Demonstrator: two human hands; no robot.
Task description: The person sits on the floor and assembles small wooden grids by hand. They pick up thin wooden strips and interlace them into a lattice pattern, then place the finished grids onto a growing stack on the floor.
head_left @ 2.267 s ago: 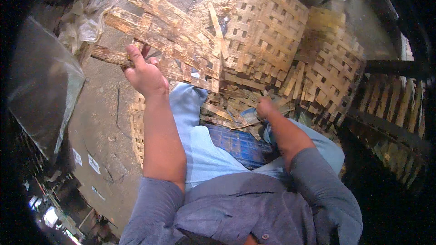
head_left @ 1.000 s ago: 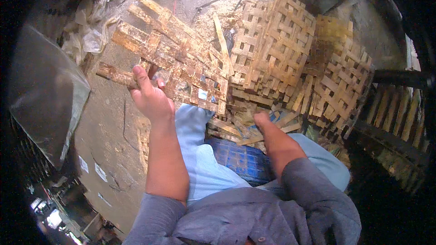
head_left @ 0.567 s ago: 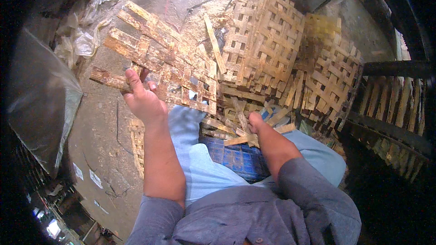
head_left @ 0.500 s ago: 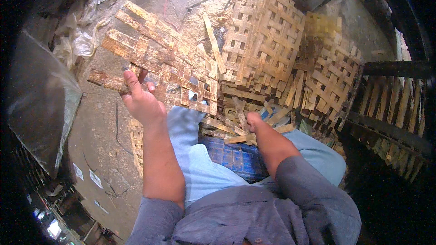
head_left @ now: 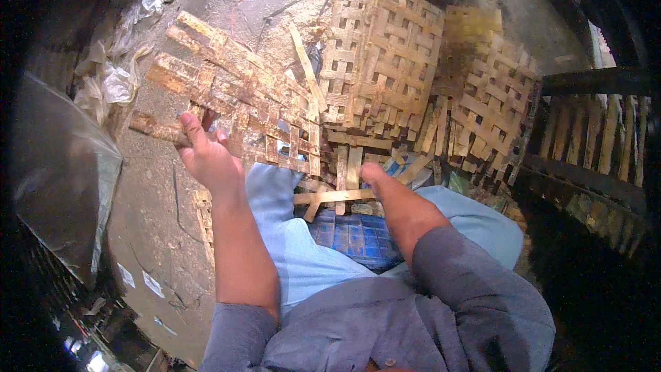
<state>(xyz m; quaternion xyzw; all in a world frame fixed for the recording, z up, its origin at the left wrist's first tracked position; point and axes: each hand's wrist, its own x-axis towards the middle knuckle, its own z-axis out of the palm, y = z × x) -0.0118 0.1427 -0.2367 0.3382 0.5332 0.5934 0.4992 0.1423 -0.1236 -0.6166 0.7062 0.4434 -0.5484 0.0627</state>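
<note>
My left hand (head_left: 210,155) grips the lower left edge of a woven panel of flat wooden strips (head_left: 255,100), thumb on top. The panel is tilted, brown and stained, with loose strip ends fanning out on its left side. Over a heap of loose strips, my right hand (head_left: 373,173) is curled, its fingers mostly hidden underneath; a pale wooden strip (head_left: 334,196) runs up to it. Two upright strips (head_left: 348,172) stand just left of that hand. Below lies a blue plastic crate (head_left: 354,238) between my knees.
Stacked woven panels (head_left: 392,55) stand beyond the right hand, with another panel (head_left: 496,96) leaning further right. A slatted wooden structure (head_left: 592,145) and dark beams are at the right. Plastic sheeting (head_left: 65,172) hangs at the left above the dusty floor (head_left: 155,220).
My right hand has moved slightly left and up, and the strips beside it lie differently, one now across the crate's far edge. The left hand still holds the panel, nearly unchanged.
</note>
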